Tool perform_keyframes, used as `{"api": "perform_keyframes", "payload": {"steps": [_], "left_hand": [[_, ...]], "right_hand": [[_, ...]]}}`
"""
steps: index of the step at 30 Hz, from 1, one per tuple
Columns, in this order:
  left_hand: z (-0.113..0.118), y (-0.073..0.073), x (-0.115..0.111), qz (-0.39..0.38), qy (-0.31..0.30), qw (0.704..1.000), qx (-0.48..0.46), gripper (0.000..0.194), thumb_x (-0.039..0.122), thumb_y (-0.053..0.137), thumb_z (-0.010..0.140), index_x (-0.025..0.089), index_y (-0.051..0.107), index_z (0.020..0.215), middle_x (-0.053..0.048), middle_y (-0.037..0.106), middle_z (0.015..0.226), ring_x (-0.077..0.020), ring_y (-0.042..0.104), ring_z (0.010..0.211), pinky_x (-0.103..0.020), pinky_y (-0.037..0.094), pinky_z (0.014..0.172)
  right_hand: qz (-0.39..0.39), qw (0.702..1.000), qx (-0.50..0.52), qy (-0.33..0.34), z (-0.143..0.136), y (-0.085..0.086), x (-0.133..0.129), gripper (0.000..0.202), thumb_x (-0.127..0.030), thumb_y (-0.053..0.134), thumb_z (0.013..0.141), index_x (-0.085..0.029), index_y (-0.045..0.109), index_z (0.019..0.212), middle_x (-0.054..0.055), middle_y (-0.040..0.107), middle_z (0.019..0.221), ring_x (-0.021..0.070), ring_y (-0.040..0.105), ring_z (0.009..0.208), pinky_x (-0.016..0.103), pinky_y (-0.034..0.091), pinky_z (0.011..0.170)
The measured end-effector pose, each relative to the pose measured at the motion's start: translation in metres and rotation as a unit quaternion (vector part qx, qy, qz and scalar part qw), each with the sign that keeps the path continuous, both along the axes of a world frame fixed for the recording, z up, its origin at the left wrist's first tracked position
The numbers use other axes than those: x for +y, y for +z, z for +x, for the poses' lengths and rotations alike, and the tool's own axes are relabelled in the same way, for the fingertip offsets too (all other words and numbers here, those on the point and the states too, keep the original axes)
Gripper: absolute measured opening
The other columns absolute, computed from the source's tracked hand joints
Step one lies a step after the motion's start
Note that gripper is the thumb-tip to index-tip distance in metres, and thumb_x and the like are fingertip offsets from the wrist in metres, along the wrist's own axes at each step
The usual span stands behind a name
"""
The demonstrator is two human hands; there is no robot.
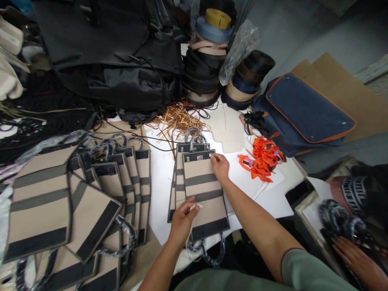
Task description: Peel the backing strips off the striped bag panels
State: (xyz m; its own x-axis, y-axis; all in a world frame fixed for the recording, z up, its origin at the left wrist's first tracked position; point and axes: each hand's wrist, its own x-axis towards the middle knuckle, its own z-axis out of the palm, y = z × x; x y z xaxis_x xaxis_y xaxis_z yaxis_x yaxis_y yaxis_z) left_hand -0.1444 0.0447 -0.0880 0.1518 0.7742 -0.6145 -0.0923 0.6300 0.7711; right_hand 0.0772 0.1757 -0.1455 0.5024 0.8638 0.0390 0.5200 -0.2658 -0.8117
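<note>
A flat beige bag panel (200,173) with grey bands and black ends lies before me on white paper, on top of similar panels (179,184). Plastic-wrapped handles (214,254) stick out at its near end, and others at its far end. Over its lower half, my left hand (182,222) pinches a thin cream cord (198,205), part of which hangs down below the fingers. My right hand (221,166) is closed at the panel's far right corner, fingertips together on a small white bit too small to name. A small metal plate (199,157) sits on the black strip beside it.
Stacked bag panels (39,202) fill the left side. Behind stand a black bag (121,48), rolls of strap (204,60) and tan laces (178,119). Orange ribbons (263,157) and a navy bag (309,107) lie right. Another person's hand (357,258) is at lower right.
</note>
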Motion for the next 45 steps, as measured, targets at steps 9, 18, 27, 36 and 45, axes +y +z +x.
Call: {"api": "perform_keyframes", "payload": {"steps": [9,18,27,36,45], "left_hand": [[0.000,-0.026,-0.004,-0.071,0.023,0.996,-0.052,0.033,0.045,0.080,0.068,0.017,0.072,0.084,-0.013,0.068,0.122,-0.0284,0.064,0.110,-0.036,0.048,0.093],[-0.009,0.021,-0.005,-0.070,0.016,0.989,-0.127,0.038,0.036,0.078,0.073,0.016,0.070,0.105,-0.005,0.073,0.088,-0.0159,0.065,0.077,-0.026,0.049,0.076],[-0.021,0.072,-0.014,0.033,0.042,0.992,-0.112,0.037,0.029,0.079,0.073,0.017,0.071,0.107,-0.005,0.073,0.097,-0.0158,0.064,0.088,-0.025,0.047,0.082],[-0.028,0.089,-0.028,0.046,0.062,0.992,-0.096,0.042,0.034,0.081,0.070,0.017,0.070,0.107,-0.002,0.069,0.086,-0.0112,0.062,0.068,-0.023,0.051,0.067],[-0.023,0.097,-0.028,-0.029,0.200,0.972,-0.123,0.033,0.040,0.080,0.068,0.015,0.063,0.083,0.003,0.060,0.064,-0.0087,0.057,0.054,-0.020,0.052,0.050]], "right_hand": [[-0.066,0.995,0.032,-0.061,0.017,-0.007,0.016,0.041,-0.052,0.067,0.072,-0.018,0.067,0.094,0.001,0.065,0.075,0.0161,0.057,0.066,0.027,0.043,0.068],[-0.017,0.997,0.065,-0.038,0.012,0.045,-0.009,0.045,-0.049,0.056,0.083,-0.015,0.066,0.110,0.006,0.068,0.091,0.0180,0.058,0.078,0.031,0.046,0.077],[-0.152,0.874,0.361,0.287,-0.063,0.134,-0.125,0.049,-0.040,0.077,0.074,-0.023,0.066,0.118,0.005,0.067,0.103,0.0147,0.062,0.083,0.030,0.050,0.079],[-0.106,0.901,0.301,0.294,-0.069,0.159,-0.128,0.023,-0.040,0.072,0.079,-0.017,0.070,0.084,0.002,0.069,0.080,0.0145,0.061,0.074,0.028,0.048,0.072],[0.022,0.898,0.168,0.407,-0.084,0.182,-0.143,0.015,-0.033,0.062,0.089,-0.020,0.065,0.082,0.005,0.066,0.092,0.0169,0.060,0.088,0.030,0.047,0.078]]}}
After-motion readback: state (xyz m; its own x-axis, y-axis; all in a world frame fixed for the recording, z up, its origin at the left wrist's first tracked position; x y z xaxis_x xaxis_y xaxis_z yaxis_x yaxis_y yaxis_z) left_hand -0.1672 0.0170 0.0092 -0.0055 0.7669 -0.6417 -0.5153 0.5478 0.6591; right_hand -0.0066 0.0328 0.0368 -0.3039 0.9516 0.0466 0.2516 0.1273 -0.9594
